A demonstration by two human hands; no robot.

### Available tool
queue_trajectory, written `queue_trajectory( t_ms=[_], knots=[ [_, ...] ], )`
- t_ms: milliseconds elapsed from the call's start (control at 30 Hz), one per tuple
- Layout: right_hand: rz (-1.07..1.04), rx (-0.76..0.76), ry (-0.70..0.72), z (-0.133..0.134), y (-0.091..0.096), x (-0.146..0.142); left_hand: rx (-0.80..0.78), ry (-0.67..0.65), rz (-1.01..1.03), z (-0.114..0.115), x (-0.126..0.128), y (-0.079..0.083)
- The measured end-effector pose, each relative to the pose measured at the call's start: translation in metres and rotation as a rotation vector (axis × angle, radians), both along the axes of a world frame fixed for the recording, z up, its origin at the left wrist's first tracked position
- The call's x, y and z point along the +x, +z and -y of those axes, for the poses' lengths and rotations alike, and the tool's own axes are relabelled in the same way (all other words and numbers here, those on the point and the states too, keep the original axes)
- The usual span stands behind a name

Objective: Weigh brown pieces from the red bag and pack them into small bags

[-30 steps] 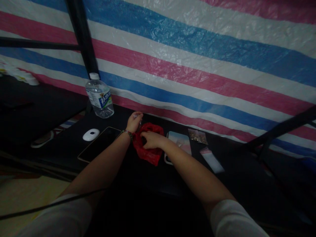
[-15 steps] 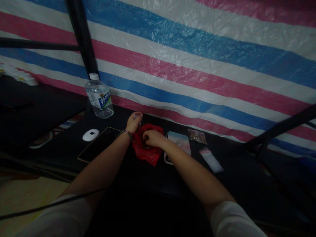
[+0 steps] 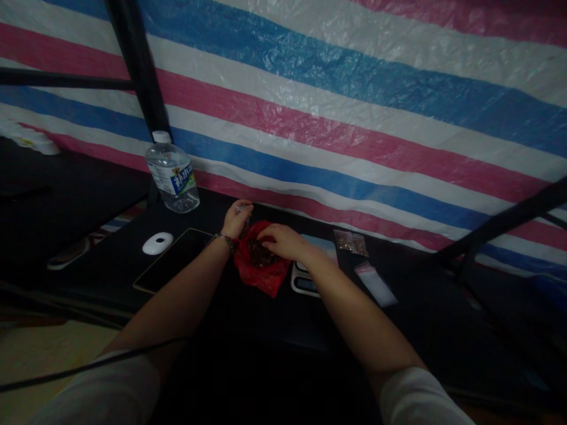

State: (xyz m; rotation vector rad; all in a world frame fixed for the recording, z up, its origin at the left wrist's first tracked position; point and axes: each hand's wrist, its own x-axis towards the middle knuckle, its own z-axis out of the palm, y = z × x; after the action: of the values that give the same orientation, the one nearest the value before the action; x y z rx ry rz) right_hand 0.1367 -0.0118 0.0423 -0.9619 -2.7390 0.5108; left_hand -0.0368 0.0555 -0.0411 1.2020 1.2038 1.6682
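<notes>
A red plastic bag (image 3: 261,273) lies open on the black table (image 3: 230,319) with a dark heap of small bits (image 3: 259,254) inside. My left hand (image 3: 235,218) is raised just behind the bag's left edge, fingers pinched on a small clear thing I cannot make out. My right hand (image 3: 283,241) hovers over the bag's right side, fingers curled down; whether it holds anything is hidden. A phone or tablet (image 3: 305,277) lies partly under my right wrist.
A water bottle (image 3: 172,177) stands at the back left by a black pole (image 3: 135,65). A white mouse (image 3: 157,243) and dark pad (image 3: 172,267) lie left. Two small zip bags (image 3: 351,241) (image 3: 375,284) lie right. A striped tarp (image 3: 354,106) closes the back.
My right hand has lifted out of the red bag and shifted right, uncovering the dark heap inside. The left hand stays put; the view has shifted slightly.
</notes>
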Motion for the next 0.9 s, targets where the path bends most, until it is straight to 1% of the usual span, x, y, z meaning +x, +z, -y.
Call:
queue_trajectory(
  t_ms=[67,167,233,267,300,367,467,533,567,633,667,733,800,867,900],
  knots=[
    [-0.034,-0.001,-0.032,0.004,0.005,0.006,0.020,0.013,-0.044,0.003,-0.001,0.003],
    [-0.168,0.049,-0.138,0.011,0.009,0.019,0.099,0.068,-0.224,0.012,-0.007,0.016],
    [-0.303,0.094,-0.231,0.018,0.010,0.031,0.177,0.099,-0.379,0.022,-0.010,0.031],
    [-0.355,0.098,-0.260,0.024,0.010,0.036,0.221,0.115,-0.425,0.029,-0.008,0.040],
    [-0.395,0.087,-0.277,0.030,0.010,0.042,0.258,0.103,-0.478,0.037,-0.004,0.050],
    [-0.455,0.035,-0.299,0.042,0.009,0.050,0.325,0.043,-0.567,0.054,0.012,0.070],
    [-0.545,-0.087,-0.349,0.058,0.009,0.059,0.373,-0.121,-0.745,0.080,0.051,0.094],
    [-0.598,-0.131,-0.426,0.063,0.012,0.066,0.393,-0.233,-0.843,0.094,0.079,0.103],
    [-0.610,-0.126,-0.479,0.063,0.015,0.070,0.399,-0.262,-0.869,0.099,0.091,0.107],
    [-0.588,-0.080,-0.572,0.061,0.022,0.083,0.412,-0.303,-0.886,0.105,0.109,0.113],
    [-0.562,-0.055,-0.601,0.059,0.025,0.092,0.420,-0.324,-0.877,0.106,0.115,0.115],
    [-0.529,-0.010,-0.643,0.053,0.029,0.115,0.431,-0.356,-0.835,0.105,0.116,0.120],
    [-0.571,0.042,-0.720,0.048,0.027,0.146,0.404,-0.347,-0.810,0.101,0.105,0.123],
    [-0.650,0.079,-0.818,0.046,0.019,0.179,0.309,-0.300,-0.878,0.095,0.086,0.122],
    [-0.688,0.081,-0.841,0.045,0.011,0.195,0.219,-0.314,-0.957,0.092,0.075,0.119]
  ],
)
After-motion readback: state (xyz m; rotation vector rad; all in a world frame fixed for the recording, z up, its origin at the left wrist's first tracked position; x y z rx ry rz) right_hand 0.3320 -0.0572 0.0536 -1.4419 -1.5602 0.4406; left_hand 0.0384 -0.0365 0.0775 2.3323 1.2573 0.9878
